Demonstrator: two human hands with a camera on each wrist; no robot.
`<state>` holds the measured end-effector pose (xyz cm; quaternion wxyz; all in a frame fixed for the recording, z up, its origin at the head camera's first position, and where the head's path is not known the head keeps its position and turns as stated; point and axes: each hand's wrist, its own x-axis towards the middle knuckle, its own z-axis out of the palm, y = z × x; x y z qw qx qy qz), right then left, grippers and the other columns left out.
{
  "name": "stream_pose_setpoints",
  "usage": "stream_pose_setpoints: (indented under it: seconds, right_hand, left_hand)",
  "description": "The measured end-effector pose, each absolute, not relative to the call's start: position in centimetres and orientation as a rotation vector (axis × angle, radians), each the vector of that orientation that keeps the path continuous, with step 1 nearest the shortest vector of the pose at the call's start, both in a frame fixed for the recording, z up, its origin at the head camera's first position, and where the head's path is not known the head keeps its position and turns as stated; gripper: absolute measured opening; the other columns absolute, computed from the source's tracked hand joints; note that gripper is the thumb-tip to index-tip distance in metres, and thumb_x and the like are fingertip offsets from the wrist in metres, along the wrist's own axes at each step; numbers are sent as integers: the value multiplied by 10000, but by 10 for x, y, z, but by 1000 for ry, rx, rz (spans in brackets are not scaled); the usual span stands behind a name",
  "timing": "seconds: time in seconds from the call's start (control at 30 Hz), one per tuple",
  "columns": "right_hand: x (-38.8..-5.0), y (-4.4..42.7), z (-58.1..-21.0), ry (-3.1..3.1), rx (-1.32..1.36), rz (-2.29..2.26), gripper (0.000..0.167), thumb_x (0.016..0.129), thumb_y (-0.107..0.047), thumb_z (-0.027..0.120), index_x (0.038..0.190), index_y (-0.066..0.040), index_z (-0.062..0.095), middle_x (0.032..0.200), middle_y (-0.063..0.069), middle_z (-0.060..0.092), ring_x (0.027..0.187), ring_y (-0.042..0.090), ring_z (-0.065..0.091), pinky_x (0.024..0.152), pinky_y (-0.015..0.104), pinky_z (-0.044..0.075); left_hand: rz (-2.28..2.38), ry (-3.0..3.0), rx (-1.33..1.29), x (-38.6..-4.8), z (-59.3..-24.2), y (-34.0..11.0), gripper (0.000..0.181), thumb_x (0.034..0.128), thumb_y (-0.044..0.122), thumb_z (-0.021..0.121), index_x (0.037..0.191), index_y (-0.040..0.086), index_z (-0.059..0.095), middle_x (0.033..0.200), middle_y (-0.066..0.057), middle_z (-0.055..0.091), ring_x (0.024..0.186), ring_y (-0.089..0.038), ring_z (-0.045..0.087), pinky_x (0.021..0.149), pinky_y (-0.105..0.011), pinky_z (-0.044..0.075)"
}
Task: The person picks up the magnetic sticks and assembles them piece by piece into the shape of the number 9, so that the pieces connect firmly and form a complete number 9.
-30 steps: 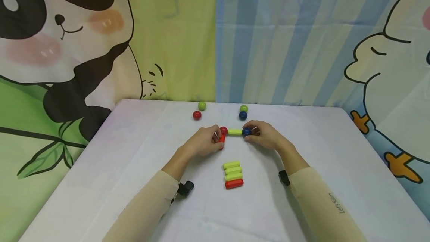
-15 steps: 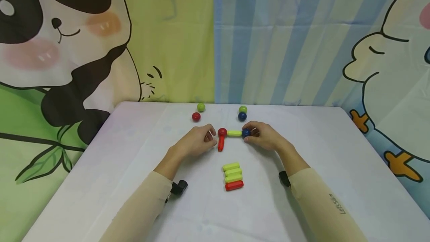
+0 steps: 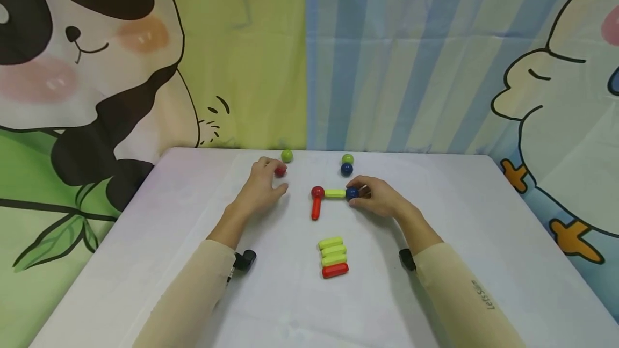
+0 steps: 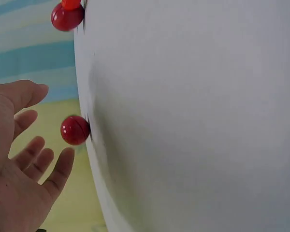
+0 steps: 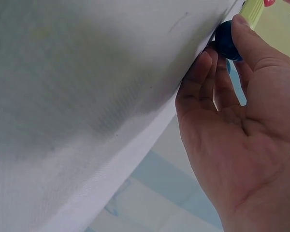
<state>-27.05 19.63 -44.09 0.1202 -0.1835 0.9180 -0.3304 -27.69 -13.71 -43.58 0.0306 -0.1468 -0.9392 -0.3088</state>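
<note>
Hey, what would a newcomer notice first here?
Probably the big cartoon panda on the left of the backdrop. Then, over the white table, the right hand pinches a dark blue ball ending a lime stick, and the open left hand hovers beside a red ball.

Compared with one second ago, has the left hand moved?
Yes: against the white table, the left hand has moved leftward and farther out, toward the loose glossy red ball.

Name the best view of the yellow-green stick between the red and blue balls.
Head view: the yellow-green stick shows uncut, uncovered. Right wrist shows only part, cut by the top edge; left wrist shows none.
</note>
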Motion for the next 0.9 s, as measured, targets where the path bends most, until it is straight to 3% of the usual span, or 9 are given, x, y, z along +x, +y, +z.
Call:
stream_pose_setpoints:
  seconds: [0.13,0.4,0.6,0.9]
  right_hand:
    - [-269,197,-442,2678,-526,-971,389,956,-217,749,1322,-161,631,1249,81,655,1163,298,625,1024,483,503]
    - [-270,193,-439,2684,-505,-975,387,955,-208,750,1320,-168,627,1221,50,654,1132,263,621,1019,464,506]
    - [-275,193,-441,2700,-523,-956,399,962,-235,740,1331,-162,609,1198,51,654,1089,240,616,989,448,514]
    - [-278,192,-436,2706,-548,-827,453,951,-241,751,1357,-127,584,1248,88,635,1066,229,606,988,430,515]
  left_hand:
    - [-957,-2925,-388,-283,-437,-141,496,948,223,692,1403,131,518,1499,-142,364,1381,-349,343,1119,-532,408]
    - [-961,-2968,-392,-295,-436,-146,546,959,201,674,1468,149,481,1535,-172,341,1392,-379,349,1129,-566,382]
    - [-965,-2991,-438,-306,-441,-150,564,972,171,637,1503,123,451,1465,-207,394,1222,-364,525,1076,-544,429]
    - [-956,-3001,-516,-315,-442,-147,515,964,115,647,1464,95,524,1336,-234,470,1150,-368,544,1045,-533,434]
